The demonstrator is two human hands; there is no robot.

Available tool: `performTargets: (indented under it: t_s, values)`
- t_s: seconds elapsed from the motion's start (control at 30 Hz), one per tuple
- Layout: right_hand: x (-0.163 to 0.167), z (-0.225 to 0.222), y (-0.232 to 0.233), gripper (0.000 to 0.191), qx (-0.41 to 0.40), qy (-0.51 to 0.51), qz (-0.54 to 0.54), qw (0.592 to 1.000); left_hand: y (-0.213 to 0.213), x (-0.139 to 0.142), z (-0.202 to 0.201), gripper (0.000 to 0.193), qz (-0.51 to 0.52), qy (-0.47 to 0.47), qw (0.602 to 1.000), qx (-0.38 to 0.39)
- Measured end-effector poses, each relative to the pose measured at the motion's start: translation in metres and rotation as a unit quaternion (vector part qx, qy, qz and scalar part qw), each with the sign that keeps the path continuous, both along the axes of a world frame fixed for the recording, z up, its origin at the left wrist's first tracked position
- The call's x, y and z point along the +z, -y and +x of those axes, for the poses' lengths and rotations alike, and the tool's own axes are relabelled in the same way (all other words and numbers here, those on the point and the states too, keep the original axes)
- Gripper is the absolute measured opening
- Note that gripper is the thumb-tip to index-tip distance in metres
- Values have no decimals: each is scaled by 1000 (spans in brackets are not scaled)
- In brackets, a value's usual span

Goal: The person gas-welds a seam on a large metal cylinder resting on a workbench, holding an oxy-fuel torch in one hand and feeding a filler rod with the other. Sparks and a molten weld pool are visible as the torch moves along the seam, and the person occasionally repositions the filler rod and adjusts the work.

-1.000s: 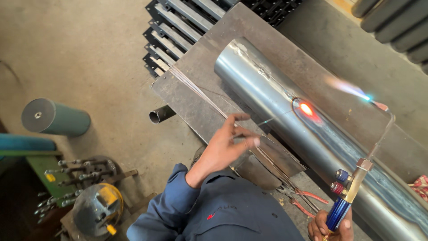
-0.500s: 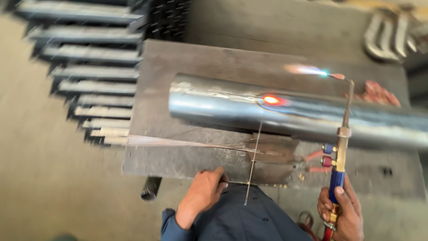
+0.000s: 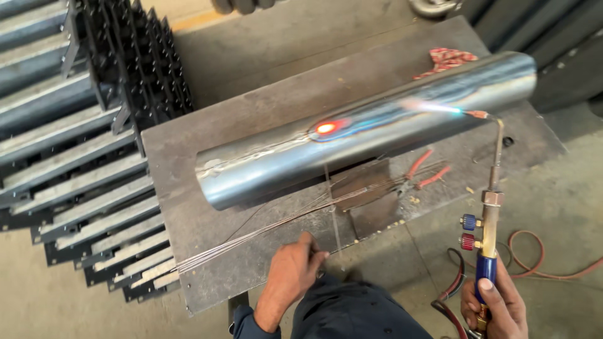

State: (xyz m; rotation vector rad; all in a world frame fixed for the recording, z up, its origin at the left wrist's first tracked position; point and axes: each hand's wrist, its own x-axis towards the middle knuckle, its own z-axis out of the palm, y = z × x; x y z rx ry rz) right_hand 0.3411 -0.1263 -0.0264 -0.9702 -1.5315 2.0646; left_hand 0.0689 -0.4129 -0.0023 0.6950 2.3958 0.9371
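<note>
Since the earlier frame, the left hand (image 3: 290, 271) is being shifted to pinch a thin, springy filler rod (image 3: 331, 207) at its near end on the steel table (image 3: 188, 157); the stiff gas torch (image 3: 488, 251) is being gripped by the right hand (image 3: 496, 307), its flame at the heavy, hot steel pipe (image 3: 364, 135).

no packages, labels, signs or screens in view

- A metal workshop.
- A steel plate worktop (image 3: 188, 157) on a concrete floor (image 3: 565, 188).
- Stacked steel bars (image 3: 56, 125) alongside.
- A lit gas torch (image 3: 488, 213) heats a steel pipe (image 3: 364, 132).
</note>
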Motion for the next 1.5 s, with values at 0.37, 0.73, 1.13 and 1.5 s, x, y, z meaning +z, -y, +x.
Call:
performTargets:
  t_s: [0.37, 0.73, 1.13, 1.5]
  values:
    - [39, 60, 20, 67, 2, -64, -14, 998, -26, 40, 54, 78, 228, -109, 964, 80]
    - [46, 55, 41, 60, 29, -91, -22, 995, -41, 40, 38, 33, 250, -217, 943, -27]
    - [53, -88, 63, 66, 45, 92, 5, 995, 38, 17, -82, 20, 354, -205, 898, 161]
    - [62, -150, 76, 63, 111, 213, -50, 969, 68, -14, -128, 12, 440, -99, 865, 221]
